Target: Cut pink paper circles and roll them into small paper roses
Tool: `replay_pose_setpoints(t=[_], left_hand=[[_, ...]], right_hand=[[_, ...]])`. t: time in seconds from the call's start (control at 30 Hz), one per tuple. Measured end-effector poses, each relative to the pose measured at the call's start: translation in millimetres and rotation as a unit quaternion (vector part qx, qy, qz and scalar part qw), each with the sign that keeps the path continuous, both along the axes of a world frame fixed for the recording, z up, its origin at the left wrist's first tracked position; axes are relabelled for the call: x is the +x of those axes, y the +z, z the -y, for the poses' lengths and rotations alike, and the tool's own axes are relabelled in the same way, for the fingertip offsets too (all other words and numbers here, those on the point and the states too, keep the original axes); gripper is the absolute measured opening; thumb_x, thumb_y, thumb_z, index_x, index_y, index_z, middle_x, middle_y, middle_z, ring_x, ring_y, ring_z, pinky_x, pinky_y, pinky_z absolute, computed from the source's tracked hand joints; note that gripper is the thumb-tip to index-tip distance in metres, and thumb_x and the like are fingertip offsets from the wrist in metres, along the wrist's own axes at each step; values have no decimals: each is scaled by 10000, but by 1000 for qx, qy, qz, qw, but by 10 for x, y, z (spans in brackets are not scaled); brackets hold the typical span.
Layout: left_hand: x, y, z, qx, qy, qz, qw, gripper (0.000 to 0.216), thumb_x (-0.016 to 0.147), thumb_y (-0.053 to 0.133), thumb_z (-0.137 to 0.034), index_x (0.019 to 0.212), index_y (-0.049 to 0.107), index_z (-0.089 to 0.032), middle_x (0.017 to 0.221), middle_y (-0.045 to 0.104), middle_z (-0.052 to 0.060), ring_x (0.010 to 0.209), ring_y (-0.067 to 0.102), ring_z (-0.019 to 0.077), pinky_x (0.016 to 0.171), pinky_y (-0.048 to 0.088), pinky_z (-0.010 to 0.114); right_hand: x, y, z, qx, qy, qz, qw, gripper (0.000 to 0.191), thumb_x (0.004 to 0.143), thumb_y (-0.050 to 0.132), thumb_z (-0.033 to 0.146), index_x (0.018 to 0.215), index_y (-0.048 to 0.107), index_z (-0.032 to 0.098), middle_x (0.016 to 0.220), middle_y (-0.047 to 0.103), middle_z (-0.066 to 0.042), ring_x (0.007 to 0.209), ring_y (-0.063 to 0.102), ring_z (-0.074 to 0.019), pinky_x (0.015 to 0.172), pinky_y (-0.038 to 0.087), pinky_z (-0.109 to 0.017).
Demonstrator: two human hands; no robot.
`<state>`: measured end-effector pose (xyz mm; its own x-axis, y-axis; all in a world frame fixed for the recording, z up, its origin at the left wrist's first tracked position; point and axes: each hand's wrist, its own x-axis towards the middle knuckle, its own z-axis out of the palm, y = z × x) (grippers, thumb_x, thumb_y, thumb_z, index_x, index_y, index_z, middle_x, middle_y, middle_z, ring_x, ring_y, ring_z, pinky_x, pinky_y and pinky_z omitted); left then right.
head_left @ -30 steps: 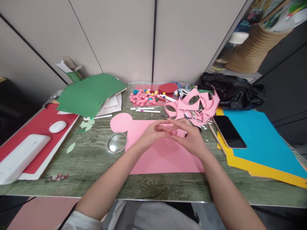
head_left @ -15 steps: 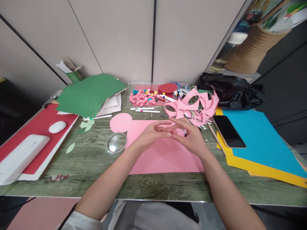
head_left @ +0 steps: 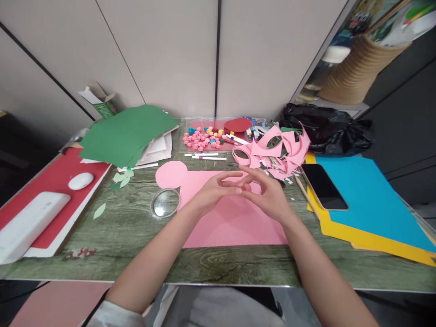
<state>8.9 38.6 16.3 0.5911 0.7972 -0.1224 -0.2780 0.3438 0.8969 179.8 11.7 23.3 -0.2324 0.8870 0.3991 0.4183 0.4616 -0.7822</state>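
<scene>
The left hand [head_left: 215, 191] and right hand [head_left: 272, 198] nearly touch fingers; I can't tell what they hold. Below them, the pink rectangular paper sheet [head_left: 235, 229] seems light, easily creased, best taken by edges.

Grn wood-grain tbl [head_left: 129, 227] by lt-grey wall panels [head_left: 170, 54] w/ dk seams [head_left: 217, 59], prob. dk cabinets [head_left: 405, 91] far R.

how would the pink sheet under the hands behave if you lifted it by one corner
The pink sheet looks thin, so it's probably light. The similar-coloured offcuts curl yet bow upward, so it likely bends springily rather than hanging fully limp.
</scene>
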Motion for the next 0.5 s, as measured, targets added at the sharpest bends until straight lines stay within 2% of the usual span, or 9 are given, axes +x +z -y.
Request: replay_pose_setpoints(t=[0.27,0.5], left_hand=[[39,-2,40,-24,18,25,999,482,650,731,-134,1110,593,-168,843,706,69,865,646,197,895,401,393],[25,-38,18,-7,39,9,999,469,652,729,-150,1102,594,-150,831,700,75,854,647,204,857,427,380]], right_hand=[[-53,-53,-5,5,-24,-22,999,474,772,645,183,1220,539,293,833,610,0,815,549,-176,829,442,-362],[-41,-50,-8,31,-23,6,999,453,787,640,200,1218,543,297,847,653,0,890,557,-194,860,428,-378]])
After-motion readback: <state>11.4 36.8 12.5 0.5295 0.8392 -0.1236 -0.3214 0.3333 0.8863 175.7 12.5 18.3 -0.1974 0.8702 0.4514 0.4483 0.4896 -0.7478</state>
